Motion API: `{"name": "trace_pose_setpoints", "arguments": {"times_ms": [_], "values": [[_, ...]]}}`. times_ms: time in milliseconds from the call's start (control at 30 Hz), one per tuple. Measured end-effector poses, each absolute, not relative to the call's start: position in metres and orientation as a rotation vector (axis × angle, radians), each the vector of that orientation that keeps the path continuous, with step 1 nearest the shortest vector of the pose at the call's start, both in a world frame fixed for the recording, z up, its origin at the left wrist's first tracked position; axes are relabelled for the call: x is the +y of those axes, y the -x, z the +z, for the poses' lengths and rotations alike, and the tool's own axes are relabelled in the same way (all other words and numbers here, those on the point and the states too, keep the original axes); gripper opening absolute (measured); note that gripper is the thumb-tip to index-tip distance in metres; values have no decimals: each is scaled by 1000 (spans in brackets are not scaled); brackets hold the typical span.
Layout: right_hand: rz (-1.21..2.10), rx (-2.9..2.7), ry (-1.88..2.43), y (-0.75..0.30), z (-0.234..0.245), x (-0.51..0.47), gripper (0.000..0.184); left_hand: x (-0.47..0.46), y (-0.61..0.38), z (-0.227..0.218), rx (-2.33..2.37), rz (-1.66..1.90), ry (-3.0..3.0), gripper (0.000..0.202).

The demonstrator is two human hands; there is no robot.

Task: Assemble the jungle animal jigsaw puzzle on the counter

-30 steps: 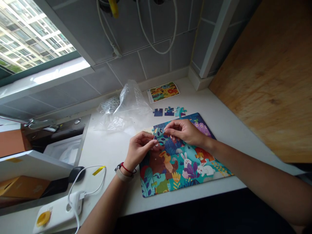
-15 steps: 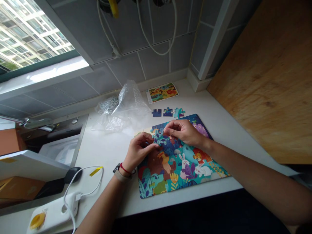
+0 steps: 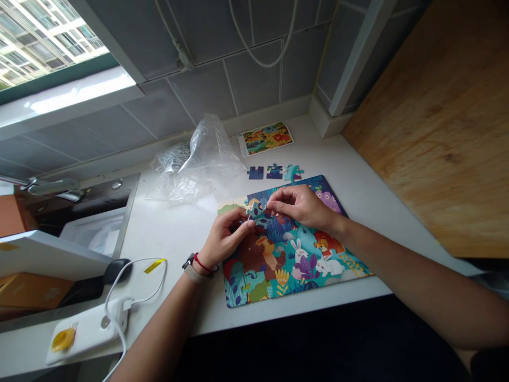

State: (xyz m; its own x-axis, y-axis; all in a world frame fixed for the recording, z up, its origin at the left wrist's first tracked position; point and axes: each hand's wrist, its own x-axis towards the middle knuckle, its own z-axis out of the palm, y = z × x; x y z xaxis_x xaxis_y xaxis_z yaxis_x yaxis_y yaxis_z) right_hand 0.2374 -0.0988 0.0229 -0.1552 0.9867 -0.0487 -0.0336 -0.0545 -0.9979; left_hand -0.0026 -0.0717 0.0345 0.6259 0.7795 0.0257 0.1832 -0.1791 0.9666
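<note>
A blue-teal jigsaw puzzle piece (image 3: 256, 210) is held, tilted, just over the upper left part of the animal jigsaw puzzle (image 3: 302, 278). My left hand (image 3: 229, 233) pinches its lower left edge between thumb and fingers. From the other side, my right hand (image 3: 301, 208) grips its right edge with thumb and forefinger. The puzzle shows rabbits, a bear and plants; my hands hide part of its upper half. Beyond its far edge lie a dark blue puzzle piece (image 3: 255, 173), a patterned piece (image 3: 274, 171) and a teal piece (image 3: 293, 172).
A picture card (image 3: 265, 139) lies by the tiled wall. Left of it is a crumpled clear plastic bag (image 3: 207, 151). A sink (image 3: 127, 212) with boxes over it is at left. A white power strip (image 3: 85, 329) with a cable sits front left. A wooden panel (image 3: 433, 132) rises at right.
My left hand has shifted its hold onto the puzzle piece, which is now tilted up more between both hands. My right hand keeps its pinch. The whole view has shifted slightly.
</note>
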Motion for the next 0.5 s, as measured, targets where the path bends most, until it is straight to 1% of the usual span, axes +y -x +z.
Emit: {"name": "trace_pose_setpoints", "arguments": {"times_ms": [133, 300, 500], "values": [[1344, -1308, 1148, -237, 24, -100, 30, -71, 0, 36, 857, 659, -1649, 33], [1110, -1416, 1200, -236, 24, -105, 32, -66, -1, 35, 935, 685, -1409, 37], [625, -1799, 1144, -238, 23, -108, 52, -66, -2, 37, 952, 645, -1359, 39]]}}
